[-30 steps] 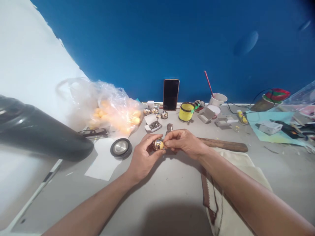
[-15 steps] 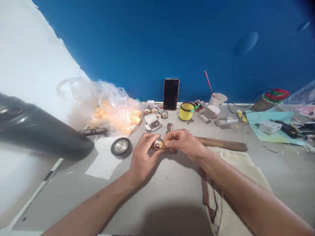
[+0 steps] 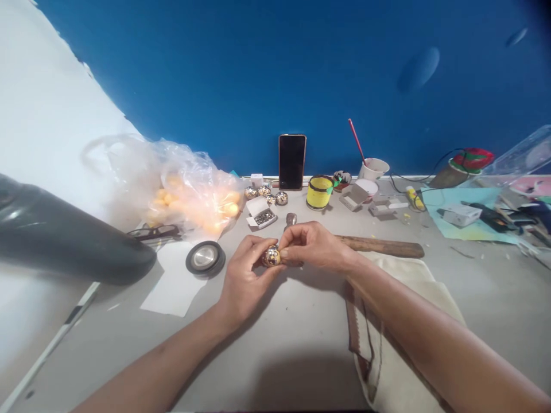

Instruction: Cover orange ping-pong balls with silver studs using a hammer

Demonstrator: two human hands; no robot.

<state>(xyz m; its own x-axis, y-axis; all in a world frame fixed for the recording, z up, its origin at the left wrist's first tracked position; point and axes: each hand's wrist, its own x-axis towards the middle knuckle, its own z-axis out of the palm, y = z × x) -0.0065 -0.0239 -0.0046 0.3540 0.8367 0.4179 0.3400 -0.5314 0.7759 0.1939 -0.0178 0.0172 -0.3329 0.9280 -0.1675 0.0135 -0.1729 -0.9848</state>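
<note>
Between the thumb and fingers of my left hand [image 3: 247, 275] is a small ball [image 3: 271, 256], covered in shiny metal tack heads with some yellow showing. My right hand [image 3: 312, 246] pinches at the ball's right side; whatever is in its fingertips is too small to make out. Just behind my hands lies a hammer [image 3: 383, 246], its wooden handle pointing right and its head partly hidden by my right hand. A small open box [image 3: 262, 215] of metal tacks stands beyond my left hand.
Several studded balls [image 3: 281, 198] sit near a propped phone [image 3: 292, 162]. To the left are a plastic bag of orange balls [image 3: 193, 195], a round black-rimmed disc [image 3: 205, 258] and a dark cylinder [image 3: 73, 235]. A yellow cup [image 3: 319, 193] stands behind; a cream cloth bag [image 3: 413, 321] lies right.
The view has shifted slightly, so everything sits a little further left. The ball has turned a little in my left hand; my right fingertips remain at its side.
</note>
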